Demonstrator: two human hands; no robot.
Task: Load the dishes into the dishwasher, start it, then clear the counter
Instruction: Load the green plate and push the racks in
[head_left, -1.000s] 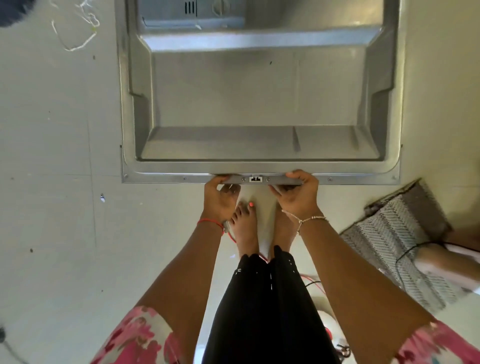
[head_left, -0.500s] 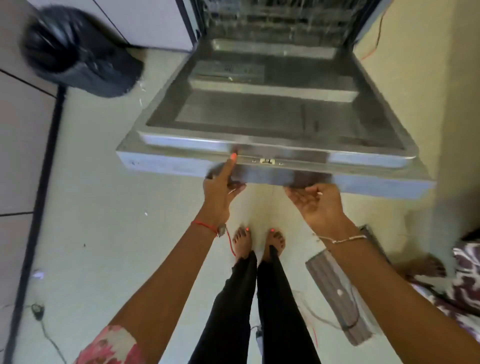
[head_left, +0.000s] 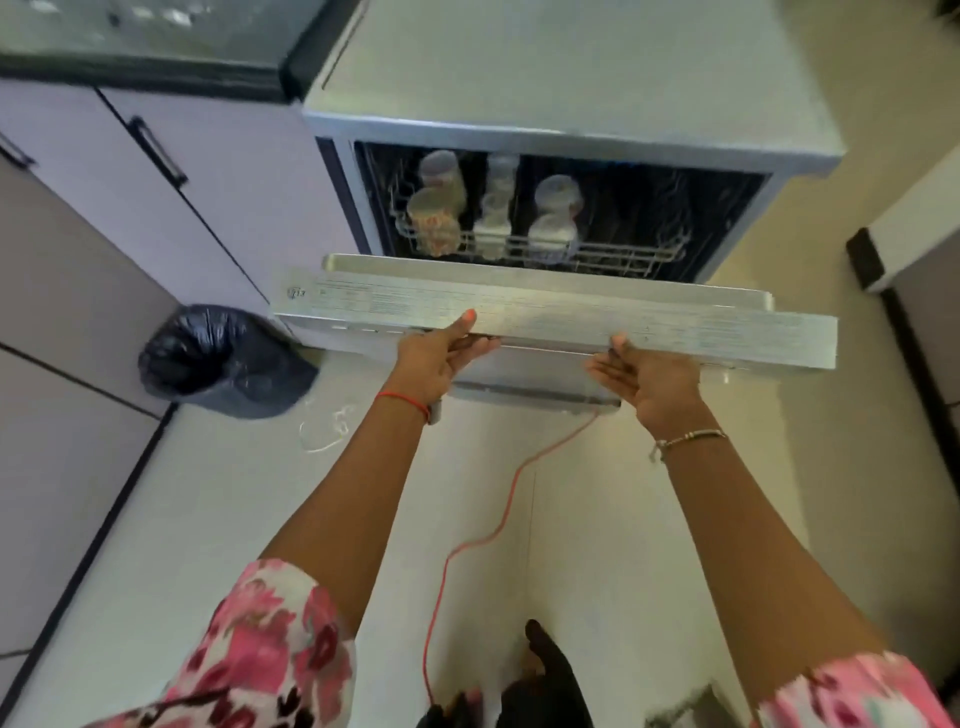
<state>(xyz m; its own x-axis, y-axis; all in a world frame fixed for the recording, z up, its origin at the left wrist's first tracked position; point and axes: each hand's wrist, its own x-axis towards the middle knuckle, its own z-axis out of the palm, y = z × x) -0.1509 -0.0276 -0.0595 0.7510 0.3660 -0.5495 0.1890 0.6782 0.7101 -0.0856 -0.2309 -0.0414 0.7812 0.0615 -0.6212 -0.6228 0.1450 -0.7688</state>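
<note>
Jars (head_left: 434, 228) in rack (head_left: 639, 254), behind dishwasher door (head_left: 675, 327).

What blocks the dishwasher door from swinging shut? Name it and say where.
Nothing visible does. The door, gripped by the left hand and pushed from below by the right hand, is partly raised. The rack and its jars sit inside, behind the door's edge. The opening's lower part is hidden behind the door.

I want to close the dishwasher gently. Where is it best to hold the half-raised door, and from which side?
Take the dishwasher door by its free front edge, near the middle, coming from below. It stands half raised with that long straight edge facing outward, so pushing up there should swing it shut. The left hand pinches this edge; the right hand supports it palm-up.
</note>
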